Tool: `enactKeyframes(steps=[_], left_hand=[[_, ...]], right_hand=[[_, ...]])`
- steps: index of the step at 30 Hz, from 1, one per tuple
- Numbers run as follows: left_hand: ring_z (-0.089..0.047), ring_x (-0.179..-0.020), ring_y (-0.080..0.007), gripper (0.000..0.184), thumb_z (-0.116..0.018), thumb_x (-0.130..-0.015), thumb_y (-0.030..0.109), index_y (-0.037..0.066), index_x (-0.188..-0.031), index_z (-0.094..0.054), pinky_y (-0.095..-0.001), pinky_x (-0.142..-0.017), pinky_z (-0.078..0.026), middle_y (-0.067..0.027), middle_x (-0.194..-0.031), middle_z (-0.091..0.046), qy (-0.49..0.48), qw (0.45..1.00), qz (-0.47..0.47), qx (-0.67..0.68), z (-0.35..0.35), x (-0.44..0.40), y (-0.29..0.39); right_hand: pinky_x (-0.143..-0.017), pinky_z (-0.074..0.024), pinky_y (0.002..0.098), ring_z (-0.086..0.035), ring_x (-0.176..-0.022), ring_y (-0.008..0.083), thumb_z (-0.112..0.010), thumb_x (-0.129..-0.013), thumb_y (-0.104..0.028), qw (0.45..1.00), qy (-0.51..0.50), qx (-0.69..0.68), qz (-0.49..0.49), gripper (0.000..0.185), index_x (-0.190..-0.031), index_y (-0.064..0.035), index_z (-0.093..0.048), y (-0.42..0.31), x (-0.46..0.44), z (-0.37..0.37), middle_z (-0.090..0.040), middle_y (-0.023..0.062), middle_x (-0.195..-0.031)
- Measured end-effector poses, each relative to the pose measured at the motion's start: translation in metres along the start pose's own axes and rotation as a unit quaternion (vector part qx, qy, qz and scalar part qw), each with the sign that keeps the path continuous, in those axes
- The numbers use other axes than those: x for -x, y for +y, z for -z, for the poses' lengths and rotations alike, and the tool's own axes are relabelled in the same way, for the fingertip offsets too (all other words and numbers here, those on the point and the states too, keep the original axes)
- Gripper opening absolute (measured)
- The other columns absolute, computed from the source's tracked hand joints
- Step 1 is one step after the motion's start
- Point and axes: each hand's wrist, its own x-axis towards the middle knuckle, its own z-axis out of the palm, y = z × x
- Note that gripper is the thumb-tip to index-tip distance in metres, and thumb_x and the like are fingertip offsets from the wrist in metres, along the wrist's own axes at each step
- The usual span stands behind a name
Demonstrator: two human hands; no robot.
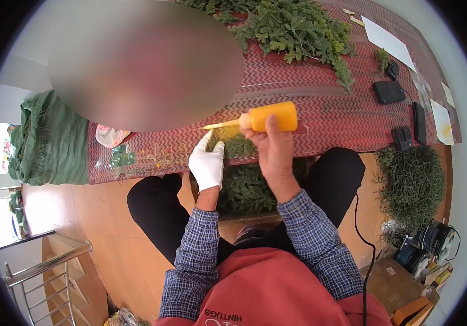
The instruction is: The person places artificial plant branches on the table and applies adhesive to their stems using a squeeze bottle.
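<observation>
My right hand [274, 149] is wrapped round a yellow squeeze bottle [274, 117] with a long pale nozzle, tipped sideways so that the nozzle points left. In a white glove, my left hand [207, 164] is at the table's near edge, its thumb and fingers just under the nozzle tip. What its fingertips hold, if anything, is too small to make out. Yellow bits [226, 132] lie on the table beside them, and a green sprig [240, 146] is between my two hands.
A patterned red table cover [320, 117] bears a heap of green sprigs [299, 30] and black devices [389, 92] at the right. Green sprigs fill a box [247, 187] between my knees. Green cloth [54, 141] is at the left, a metal railing [48, 266] lower left.
</observation>
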Motion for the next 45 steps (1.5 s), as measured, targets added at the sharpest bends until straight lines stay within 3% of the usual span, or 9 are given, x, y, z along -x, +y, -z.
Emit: enactKeyframes(steps=[8, 11, 15, 19, 23, 26, 27, 36, 45], left_hand=[[-0.056, -0.053, -0.0107, 0.023, -0.069, -0.085, 0.009, 0.002, -0.107, -0.071, -0.0268, -0.048, -0.046, -0.0037, -0.077, -0.067, -0.035, 0.993, 0.108, 0.04, 0.02, -0.002, 0.024], [-0.063, -0.068, -0.0223, 0.019, -0.067, -0.083, 0.009, 0.009, -0.102, -0.072, -0.0349, -0.06, -0.051, -0.009, -0.09, -0.066, 0.073, 0.932, -0.17, -0.31, 0.009, 0.004, 0.013], [-0.058, -0.098, -0.0298, 0.027, -0.063, -0.079, 0.006, 0.014, -0.104, -0.068, -0.0411, -0.083, -0.047, -0.0086, -0.103, -0.063, 0.084, 0.894, -0.309, -0.313, 0.006, 0.01, -0.002], [-0.058, -0.095, -0.0287, 0.035, -0.063, -0.08, 0.005, 0.013, -0.114, -0.065, -0.0409, -0.085, -0.046, -0.0083, -0.102, -0.063, 0.04, 0.842, -0.446, -0.3, 0.018, 0.001, -0.01], [-0.06, -0.102, -0.035, 0.049, -0.065, -0.086, 0.023, 0.018, -0.134, -0.053, -0.0441, -0.089, -0.046, -0.015, -0.11, -0.065, -0.114, 0.922, -0.216, -0.302, 0.035, 0.008, 0.014], [-0.055, -0.112, -0.0452, 0.061, -0.06, -0.086, 0.047, 0.025, -0.141, -0.045, -0.0503, -0.095, -0.041, -0.0263, -0.123, -0.058, -0.12, 0.807, -0.356, -0.456, 0.039, 0.029, 0.024], [-0.042, -0.124, -0.0541, 0.068, -0.05, -0.083, 0.064, 0.035, -0.143, -0.04, -0.0554, -0.105, -0.029, -0.0318, -0.136, -0.045, -0.163, 0.823, -0.288, -0.461, 0.034, 0.034, 0.021], [-0.03, -0.128, -0.0564, 0.067, -0.061, -0.078, 0.061, 0.035, -0.138, -0.047, -0.0626, -0.107, -0.02, -0.032, -0.144, -0.032, -0.114, 0.838, -0.231, -0.482, 0.014, 0.053, 0.022], [-0.028, -0.128, -0.056, 0.065, -0.062, -0.078, 0.061, 0.038, -0.137, -0.047, -0.0619, -0.107, -0.02, -0.0324, -0.143, -0.03, -0.107, 0.852, -0.209, -0.469, 0.01, 0.054, 0.023]], right_hand=[[-0.078, -0.0537, 0.0364, -0.062, -0.087, 0.0204, -0.057, -0.096, -0.017, 1.0, 0.011, -0.002, 0.018, 0.025, -0.112, 0.0022, -0.056, 0.032, 0.012, 0.011, -0.062, 0.0102, -0.104], [-0.08, -0.0534, 0.0374, -0.062, -0.089, 0.0218, -0.057, -0.096, -0.018, 0.999, 0.019, -0.018, 0.019, 0.026, -0.113, 0.0024, -0.055, 0.034, 0.013, 0.012, -0.062, 0.011, -0.104], [-0.083, -0.0525, 0.0392, -0.062, -0.09, 0.0226, -0.057, -0.097, -0.019, 0.999, 0.02, -0.031, 0.012, 0.026, -0.112, 0.002, -0.055, 0.036, 0.013, 0.017, -0.062, 0.0114, -0.105], [-0.085, -0.0514, 0.0395, -0.063, -0.087, 0.0223, -0.058, -0.096, -0.021, 0.999, 0.027, -0.029, 0.018, 0.027, -0.112, 0.0013, -0.055, 0.039, 0.012, 0.018, -0.062, 0.0113, -0.104], [-0.086, -0.0505, 0.0395, -0.063, -0.086, 0.0217, -0.059, -0.096, -0.023, 0.999, 0.026, -0.028, 0.014, 0.028, -0.111, 0.001, -0.056, 0.036, 0.012, 0.017, -0.063, 0.0113, -0.104], [-0.09, -0.0507, 0.0424, -0.064, -0.087, 0.0211, -0.056, -0.097, -0.024, 0.999, 0.017, -0.022, 0.015, 0.026, -0.11, -0.0012, -0.058, 0.038, 0.012, 0.021, -0.064, 0.0105, -0.103], [-0.091, -0.0509, 0.0438, -0.064, -0.087, 0.0209, -0.055, -0.098, -0.024, 1.0, 0.011, -0.018, 0.013, 0.025, -0.109, -0.0023, -0.059, 0.039, 0.012, 0.022, -0.065, 0.0101, -0.103], [-0.096, -0.0498, 0.0485, -0.065, -0.088, 0.0212, -0.055, -0.098, -0.024, 1.0, 0.025, -0.015, -0.011, 0.028, -0.112, -0.0005, -0.057, 0.037, 0.009, 0.029, -0.066, 0.0118, -0.1], [-0.059, -0.0578, 0.0311, -0.066, -0.069, 0.018, -0.058, -0.095, -0.014, 0.979, 0.058, 0.176, 0.08, 0.022, -0.104, 0.0059, -0.06, -0.032, 0.043, 0.014, -0.067, 0.0139, -0.09]])
